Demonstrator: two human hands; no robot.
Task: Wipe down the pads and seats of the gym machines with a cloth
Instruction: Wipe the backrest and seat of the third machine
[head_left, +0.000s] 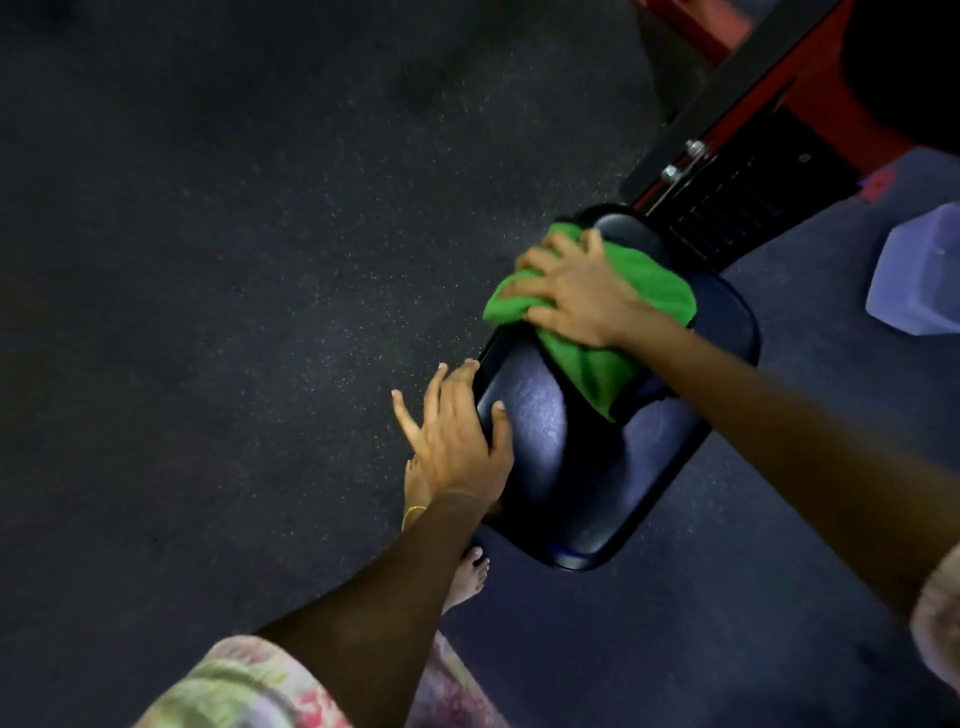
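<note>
Holding the near left edge of the shiny dark seat (582, 467), the left hand (457, 441) has its thumb on top and its fingers spread wide. Farther up, the right hand (576, 296) presses flat, fingers spread, on a bunched bright green cloth (592, 358) lying on the seat.

green cloth (587, 332): middle lying hidden under right hand (576, 296) | seat pad (561, 467): far end being covered by the cloth | machine frame (737, 98): running off the top edge | pale tub (919, 270): being cut by right edge, blurred
</note>
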